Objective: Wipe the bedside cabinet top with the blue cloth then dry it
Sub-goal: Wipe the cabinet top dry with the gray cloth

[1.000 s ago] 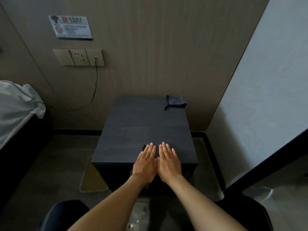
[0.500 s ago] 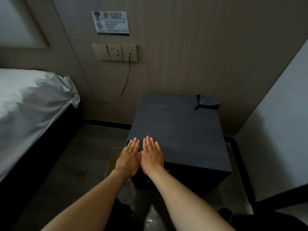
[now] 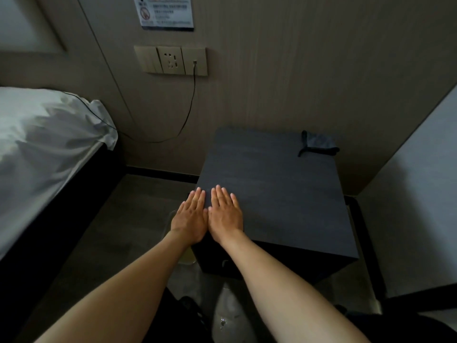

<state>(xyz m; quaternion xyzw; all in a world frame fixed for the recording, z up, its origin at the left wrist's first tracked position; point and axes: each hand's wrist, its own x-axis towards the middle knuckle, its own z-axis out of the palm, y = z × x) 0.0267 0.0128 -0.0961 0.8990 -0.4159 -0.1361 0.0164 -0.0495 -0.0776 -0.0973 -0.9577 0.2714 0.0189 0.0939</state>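
Both flat hands (image 3: 207, 217) rest well apart from blue cloth (image 3: 317, 142).

A dark grey, faintly grained cabinet top (image 3: 272, 184) is seen; a grey-blue cloth (image 3: 317, 142) far right, white bedding (image 3: 42, 134) left, beige wall (image 3: 284, 70).

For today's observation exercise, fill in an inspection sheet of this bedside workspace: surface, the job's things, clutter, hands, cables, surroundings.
Surface: dark bedside cabinet top, matte; no spills or marks visible in this dim light.
Job's things: blue cloth bunched at the far right corner, untouched; no separate drying cloth seen.
Clutter: nothing seen on the top besides the cloth.
Hands: left hand and right hand flat, palms down, side by side at the near left corner, holding nothing.
Cables: thin dark cable hangs from the wall socket plate and runs towards the bed.
Surroundings: bed with white bedding on the left; notice above the socket.
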